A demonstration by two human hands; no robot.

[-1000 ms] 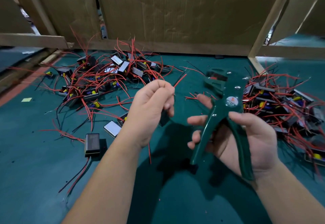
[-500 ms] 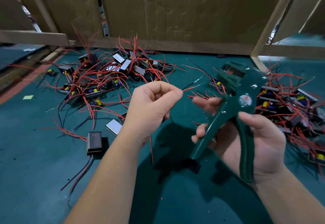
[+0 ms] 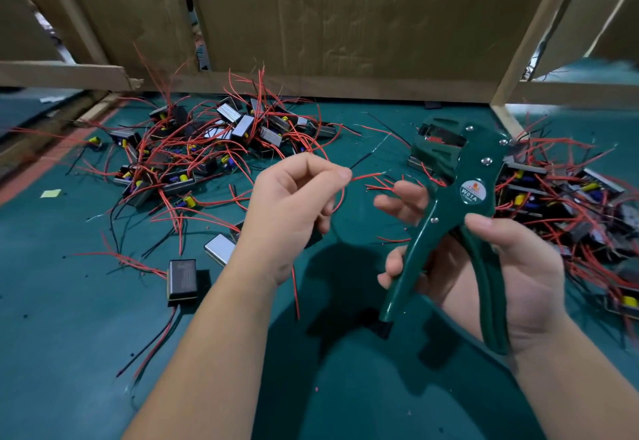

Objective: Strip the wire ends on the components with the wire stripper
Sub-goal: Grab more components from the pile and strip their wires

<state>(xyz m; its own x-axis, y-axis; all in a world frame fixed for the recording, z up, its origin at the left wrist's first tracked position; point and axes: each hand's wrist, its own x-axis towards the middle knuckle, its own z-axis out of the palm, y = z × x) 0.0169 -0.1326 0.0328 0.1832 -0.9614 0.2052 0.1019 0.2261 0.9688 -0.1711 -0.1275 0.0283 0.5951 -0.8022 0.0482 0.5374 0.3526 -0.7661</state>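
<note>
On the green desk (image 3: 103,353), a heap of small open cases (image 3: 193,152) holding yellow and blue parts, tangled in red and black leads, lies at 10 o'clock from the left hand (image 3: 294,211), and a second heap (image 3: 560,197) lies at 3 o'clock from the right hand (image 3: 511,273). The left hand pinches a red wire (image 3: 368,176) between thumb and forefinger, its bare tip pointing to 3 o'clock, near the tool's head but apart from it. The right hand grips the green wire stripper (image 3: 460,211) upright, handles spread, head at 12 o'clock.
</note>
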